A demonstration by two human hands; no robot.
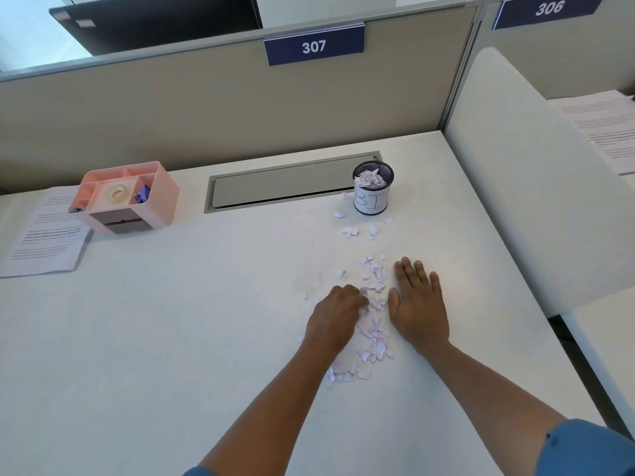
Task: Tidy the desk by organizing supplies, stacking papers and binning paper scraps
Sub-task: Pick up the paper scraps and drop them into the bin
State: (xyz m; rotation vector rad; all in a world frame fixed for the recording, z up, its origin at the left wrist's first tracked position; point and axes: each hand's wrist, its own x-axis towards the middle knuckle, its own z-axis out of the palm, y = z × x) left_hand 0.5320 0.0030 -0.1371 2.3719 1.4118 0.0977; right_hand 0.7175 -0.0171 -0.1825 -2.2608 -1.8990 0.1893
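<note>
A trail of small white paper scraps [372, 324] lies on the white desk [171, 321], running from between my hands up toward a black mesh cup [373, 192] labelled as a bin, which holds scraps. My left hand [335, 312] sits on the left side of the pile with its fingers curled into the scraps. My right hand [417, 304] lies flat on the desk, fingers straight, along the right side of the pile. A few loose scraps [350, 231] lie just in front of the cup.
A pink desk organizer [125, 197] with a tape roll stands at the back left, on the edge of printed papers [44, 235]. A grey cable flap [285, 183] runs along the back. A white divider [536, 187] borders the right; more papers [604, 128] lie beyond.
</note>
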